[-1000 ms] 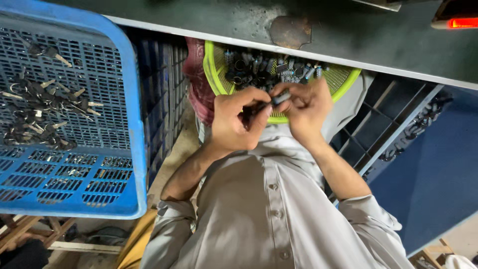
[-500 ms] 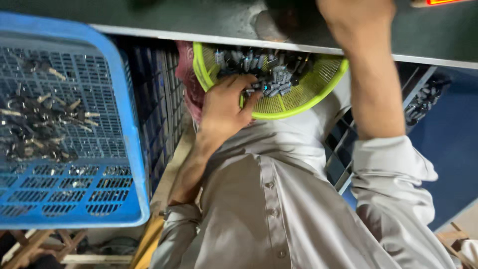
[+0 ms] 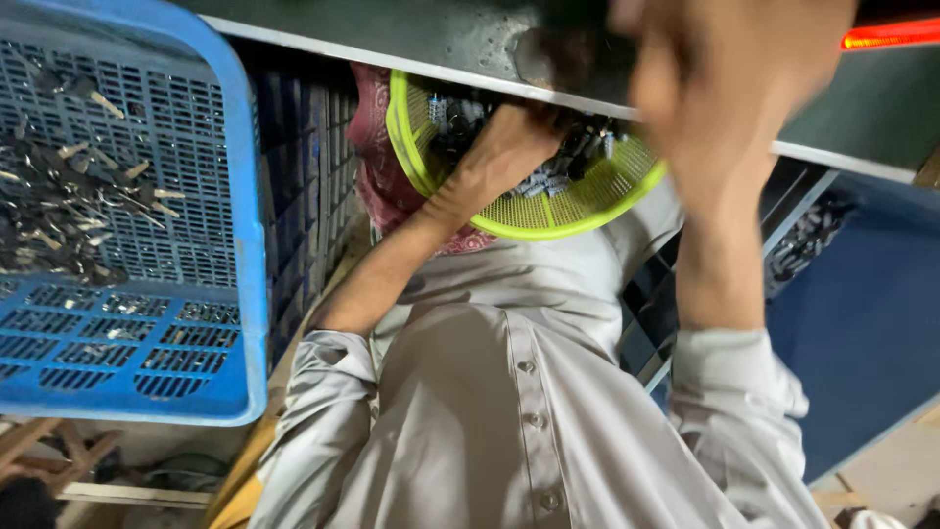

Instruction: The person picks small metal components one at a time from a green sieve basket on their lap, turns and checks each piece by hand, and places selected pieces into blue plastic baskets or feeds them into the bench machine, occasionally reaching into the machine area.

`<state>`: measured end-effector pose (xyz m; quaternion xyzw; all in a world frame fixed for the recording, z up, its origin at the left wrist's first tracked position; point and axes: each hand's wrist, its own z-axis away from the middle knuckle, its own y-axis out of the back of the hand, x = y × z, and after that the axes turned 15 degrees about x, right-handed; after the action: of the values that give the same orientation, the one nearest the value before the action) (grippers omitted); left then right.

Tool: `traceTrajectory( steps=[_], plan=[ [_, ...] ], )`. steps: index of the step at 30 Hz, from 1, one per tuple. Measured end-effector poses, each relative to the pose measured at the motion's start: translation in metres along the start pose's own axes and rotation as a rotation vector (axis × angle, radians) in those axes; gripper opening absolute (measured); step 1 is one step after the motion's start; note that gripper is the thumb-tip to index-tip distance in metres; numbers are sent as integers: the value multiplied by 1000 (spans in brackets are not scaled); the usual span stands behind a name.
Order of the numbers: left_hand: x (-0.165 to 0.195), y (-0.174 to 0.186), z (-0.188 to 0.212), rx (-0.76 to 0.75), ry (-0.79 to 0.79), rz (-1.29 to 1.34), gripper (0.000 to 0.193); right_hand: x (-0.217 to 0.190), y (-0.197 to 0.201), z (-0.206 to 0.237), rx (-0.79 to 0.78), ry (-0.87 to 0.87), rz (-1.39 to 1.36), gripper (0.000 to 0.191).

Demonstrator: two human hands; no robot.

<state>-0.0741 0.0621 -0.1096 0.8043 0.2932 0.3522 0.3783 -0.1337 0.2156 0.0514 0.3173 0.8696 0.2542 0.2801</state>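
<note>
A yellow-green mesh basket (image 3: 548,211) rests on my lap against my grey shirt and holds several small dark metal parts (image 3: 587,147). My left hand (image 3: 509,147) reaches into the basket among the parts. Its fingertips go under the table edge, so I cannot make out whether they grip anything. My right hand (image 3: 729,88) is lifted high and close to the camera, over the table edge. It is blurred, and its fingers and anything in them are unreadable.
A blue slotted crate (image 3: 147,372) at the left holds several small metal pieces (image 3: 59,211). A dark green table top (image 3: 392,29) runs across the top. A red patterned cloth (image 3: 372,167) lies beside the basket. Another dark blue crate (image 3: 862,323) with dark parts stands at the right.
A second ago both hands held a small part over the basket. The right hand has since risen up toward the table and camera, and the left hand has gone deeper into the basket.
</note>
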Motion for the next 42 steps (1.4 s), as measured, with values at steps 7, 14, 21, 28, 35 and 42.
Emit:
traceTrajectory(
  steps=[7,14,21,28,35,42],
  plan=[
    [-1,57,37,53,-105,173,11,-6,30,107,-106,-414,-452,9],
    [26,107,20,505,61,707,23,-35,-12,164,-239,-1214,-1324,48],
    [46,94,31,567,870,1538,33,-45,-17,176,53,-1040,-808,15],
    [61,93,40,607,509,741,17,-65,-4,164,203,-1099,-1098,33],
    [43,109,24,546,19,322,25,-46,-12,183,95,-1367,-1267,28],
    [57,144,39,643,113,299,22,-43,-17,163,178,-1869,-1216,41]
  ],
)
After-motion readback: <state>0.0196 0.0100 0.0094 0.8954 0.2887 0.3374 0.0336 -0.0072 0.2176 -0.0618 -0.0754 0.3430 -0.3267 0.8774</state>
